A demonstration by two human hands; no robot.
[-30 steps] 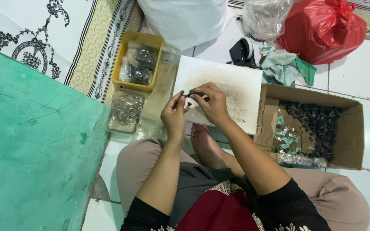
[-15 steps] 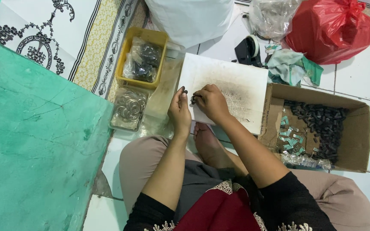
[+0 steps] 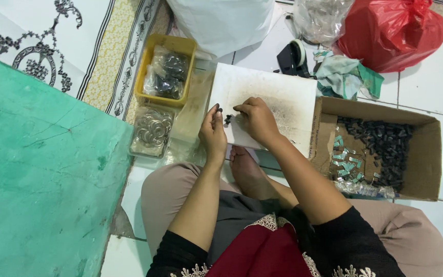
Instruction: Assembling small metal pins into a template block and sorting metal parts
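My left hand [image 3: 213,134] pinches a small dark part [image 3: 219,110] at the white board's [image 3: 283,92] left edge. My right hand's [image 3: 256,119] grip closes on another dark piece [image 3: 227,119] over the board. The cardboard box [image 3: 426,154] bounds the right; the board's far half lies open.

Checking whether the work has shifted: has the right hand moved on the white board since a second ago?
No. The right hand stays over the white board's near-left part, beside the left hand.

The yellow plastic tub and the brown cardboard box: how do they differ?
The yellow plastic tub lies left of the white board and holds clear bags of dark parts; the brown cardboard box lies right, is larger, and holds loose black pieces and some teal ones. Both are open-topped and rest on the floor.
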